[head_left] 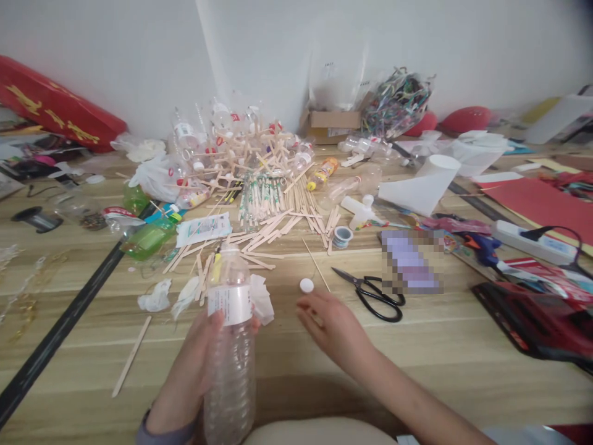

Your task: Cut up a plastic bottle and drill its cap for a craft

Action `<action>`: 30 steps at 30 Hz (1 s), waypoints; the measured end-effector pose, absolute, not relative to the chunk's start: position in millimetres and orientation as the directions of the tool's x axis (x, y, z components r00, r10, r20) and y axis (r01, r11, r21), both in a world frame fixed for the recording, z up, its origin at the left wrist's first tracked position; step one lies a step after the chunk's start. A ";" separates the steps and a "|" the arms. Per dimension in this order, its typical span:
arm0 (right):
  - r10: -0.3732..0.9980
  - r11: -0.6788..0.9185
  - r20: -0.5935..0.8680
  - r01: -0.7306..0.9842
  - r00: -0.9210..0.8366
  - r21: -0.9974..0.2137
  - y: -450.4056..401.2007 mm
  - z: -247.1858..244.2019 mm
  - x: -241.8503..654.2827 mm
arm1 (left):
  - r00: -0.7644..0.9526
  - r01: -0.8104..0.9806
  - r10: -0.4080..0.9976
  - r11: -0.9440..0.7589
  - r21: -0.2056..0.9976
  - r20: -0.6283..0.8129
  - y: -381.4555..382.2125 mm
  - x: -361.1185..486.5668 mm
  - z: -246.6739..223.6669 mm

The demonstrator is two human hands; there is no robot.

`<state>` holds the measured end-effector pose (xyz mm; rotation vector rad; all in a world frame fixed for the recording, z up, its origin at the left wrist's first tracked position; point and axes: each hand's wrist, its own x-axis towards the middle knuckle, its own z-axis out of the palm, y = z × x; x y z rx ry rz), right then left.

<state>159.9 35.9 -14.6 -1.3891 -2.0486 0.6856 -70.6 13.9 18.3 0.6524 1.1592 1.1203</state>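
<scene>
A clear plastic bottle [230, 377] with a white label stands out at the lower left of centre, its neck uncapped and pointing away from me. My left hand [204, 343] is wrapped round it from the left, just at the label. To the right, my right hand [333, 324] hovers over the wooden table with its fingers bent and somewhat apart, holding nothing that I can see. A round white cap [306, 285] lies just beyond those fingertips. Crumpled white tissue [262, 300] shows beside the bottle's label.
Black scissors [377, 296] and a thin stick [316, 266] lie right of the cap. Behind are a wire spool [343, 237], many wooden sticks [273, 228] and plastic bottles. A green bottle [151, 238] is left; a red tool case [532, 327] and power strip [532, 242] are right.
</scene>
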 end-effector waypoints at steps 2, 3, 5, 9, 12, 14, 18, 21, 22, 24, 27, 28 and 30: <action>0.969 0.248 0.156 0.763 -0.193 -0.596 33.9 -18.7 188.1 | 0.106 -0.374 0.913 0.404 0.835 -0.394 19.5 -57.6 16.1; 0.978 0.206 0.150 0.804 -0.147 -0.557 34.5 -21.5 198.6 | 0.148 -0.394 0.902 0.430 0.813 -0.405 23.5 -49.0 14.8; 0.987 0.146 0.125 0.856 -0.096 -0.495 38.5 -26.9 210.0 | 0.242 -0.411 0.867 0.498 0.764 -0.435 33.2 -28.4 11.9; 0.991 0.126 0.091 0.896 -0.095 -0.426 48.7 -34.1 205.0 | 0.415 -0.357 0.717 0.695 0.624 -0.561 54.1 10.2 9.1; 0.988 0.153 0.090 0.900 -0.127 -0.408 50.6 -35.3 204.4 | 0.388 -0.312 0.678 0.734 0.603 -0.624 63.2 22.5 11.6; 0.985 0.170 0.100 0.904 -0.141 -0.392 49.3 -34.1 215.6 | 0.323 -0.327 0.705 0.709 0.624 -0.631 64.4 22.5 13.5; 0.981 0.174 0.132 0.935 -0.139 -0.310 49.4 -28.9 255.2 | 0.228 -0.330 0.774 0.632 0.701 -0.591 59.9 17.9 11.2; 0.981 0.190 0.098 0.946 -0.170 -0.264 54.6 -25.5 276.4 | 0.256 -0.338 0.829 0.559 0.757 -0.498 56.1 18.6 5.1; 0.980 0.196 0.079 0.947 -0.181 -0.255 56.6 -24.8 279.5 | 0.270 -0.346 0.845 0.533 0.772 -0.462 55.3 19.5 3.1; 0.980 0.199 0.048 0.949 -0.194 -0.245 59.7 -24.0 280.8 | 0.290 -0.363 0.870 0.486 0.795 -0.399 53.9 21.4 0.0; 0.983 0.185 0.025 0.948 -0.184 -0.259 60.8 -23.5 277.6 | 0.331 -0.366 0.877 0.460 0.809 -0.350 52.2 22.7 -3.1; 0.984 0.175 0.023 0.947 -0.175 -0.270 60.6 -23.4 277.0 | 0.344 -0.366 0.875 0.458 0.810 -0.340 51.6 22.6 -4.2; 0.989 0.146 0.020 0.943 -0.147 -0.297 60.7 -23.5 277.8 | 0.355 -0.377 0.877 0.452 0.808 -0.325 50.5 21.7 -6.7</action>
